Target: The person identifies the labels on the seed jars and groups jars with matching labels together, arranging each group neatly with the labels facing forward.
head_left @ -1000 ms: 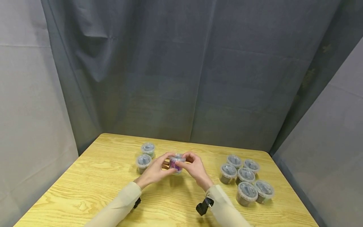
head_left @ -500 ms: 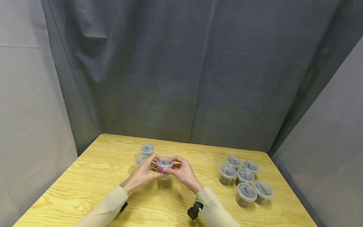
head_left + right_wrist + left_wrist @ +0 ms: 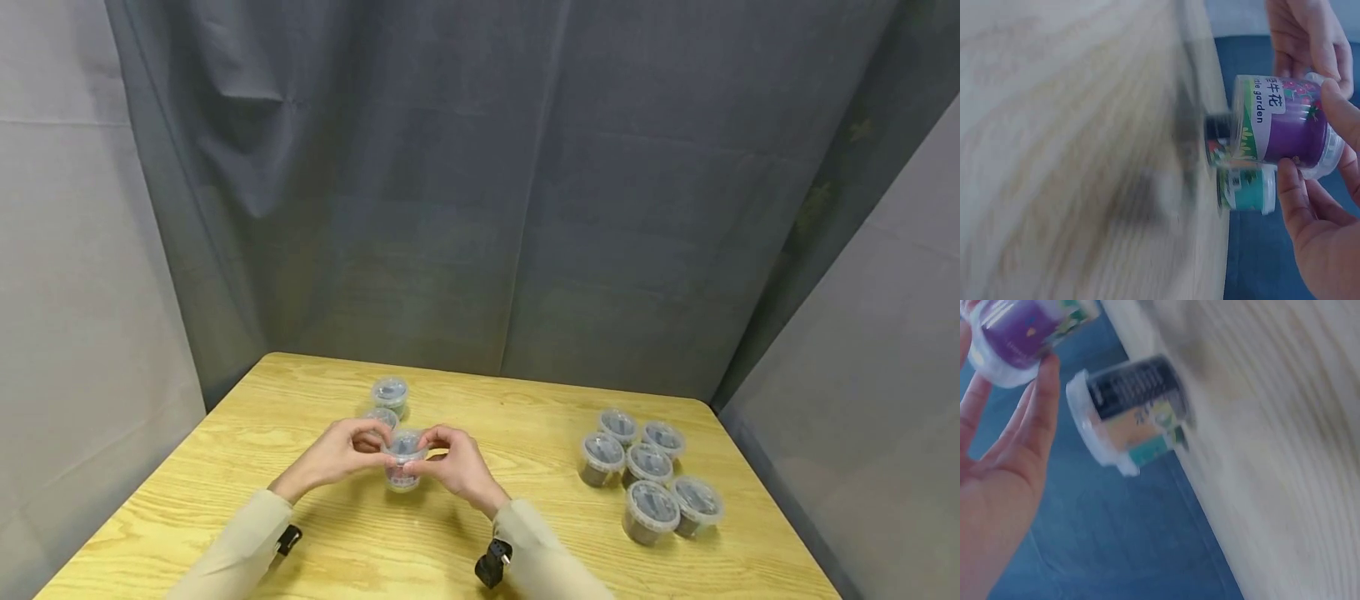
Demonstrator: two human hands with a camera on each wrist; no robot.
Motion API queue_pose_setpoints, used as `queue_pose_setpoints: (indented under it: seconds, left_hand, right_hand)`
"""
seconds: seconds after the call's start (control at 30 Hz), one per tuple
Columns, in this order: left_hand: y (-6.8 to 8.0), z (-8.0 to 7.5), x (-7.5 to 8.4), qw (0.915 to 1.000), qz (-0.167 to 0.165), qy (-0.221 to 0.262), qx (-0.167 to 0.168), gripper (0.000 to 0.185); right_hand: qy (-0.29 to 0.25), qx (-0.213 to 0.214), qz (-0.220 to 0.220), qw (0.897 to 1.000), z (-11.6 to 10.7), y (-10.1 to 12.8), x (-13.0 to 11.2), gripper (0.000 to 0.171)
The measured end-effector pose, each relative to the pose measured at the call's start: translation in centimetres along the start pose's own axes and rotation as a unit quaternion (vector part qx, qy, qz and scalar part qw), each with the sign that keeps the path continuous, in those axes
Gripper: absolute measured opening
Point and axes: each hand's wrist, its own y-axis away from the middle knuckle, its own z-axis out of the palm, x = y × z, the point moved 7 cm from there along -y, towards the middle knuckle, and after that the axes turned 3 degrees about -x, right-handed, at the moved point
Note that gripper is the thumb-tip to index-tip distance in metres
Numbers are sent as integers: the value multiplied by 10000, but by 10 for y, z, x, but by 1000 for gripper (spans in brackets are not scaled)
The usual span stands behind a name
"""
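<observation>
Both hands, left hand (image 3: pixel 341 454) and right hand (image 3: pixel 453 462), pinching the purple-labelled lidded tub (image 3: pixel 403 467) between fingertips, low centre-left of the head view, just above the wooden table (image 3: pixel 225 467). Probably light, with stiff thin plastic walls and a slick label; best gripped around the sides under the lid rim. Carried leftward and lower than a second ago, now just before the two tubs (image 3: pixel 390 392).
</observation>
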Motion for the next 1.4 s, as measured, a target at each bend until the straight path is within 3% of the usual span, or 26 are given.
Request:
queue_pose_setpoints:
  seconds: [0.5, 0.9, 1.4]
  left_hand:
    - [18, -20, -24, 9962, -24, -95, -868, 29]
    - [21, -26, -27, 9912, -103, -44, -1319, 25]
    - [17, -26, -29, 9889, -356, 51, -1441, 20]
  right_hand:
    - [371, -263, -11, 9990, 51, -8, -7, 23]
    - [532, -274, -352, 9976, 60, -9, -13, 15]
    - [471, -235, -277, 9982, 60, -8, -12, 16]
